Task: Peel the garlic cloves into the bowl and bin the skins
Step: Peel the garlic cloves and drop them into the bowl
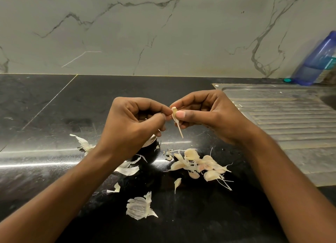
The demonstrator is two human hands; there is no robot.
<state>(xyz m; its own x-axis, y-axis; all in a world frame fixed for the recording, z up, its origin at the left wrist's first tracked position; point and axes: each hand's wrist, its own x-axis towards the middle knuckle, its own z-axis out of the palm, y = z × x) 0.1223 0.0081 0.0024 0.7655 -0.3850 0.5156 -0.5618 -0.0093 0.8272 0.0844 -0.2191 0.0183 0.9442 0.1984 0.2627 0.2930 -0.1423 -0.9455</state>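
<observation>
Both hands meet above the black counter (54,115). My right hand (205,113) pinches a small pale garlic clove (175,113) with a long thin tail between thumb and forefinger. My left hand (134,122) touches the same clove with its fingertips from the left. Beneath them lies a heap of unpeeled cloves (200,165). Loose papery skins (140,205) are scattered over the counter in front and to the left. A white rim, perhaps the bowl (148,142), peeks out under my left hand, mostly hidden.
A steel sink drainboard (283,115) lies at the right, with a blue plastic bottle (316,60) leaning against the marble wall (163,33) behind it. No bin is in view.
</observation>
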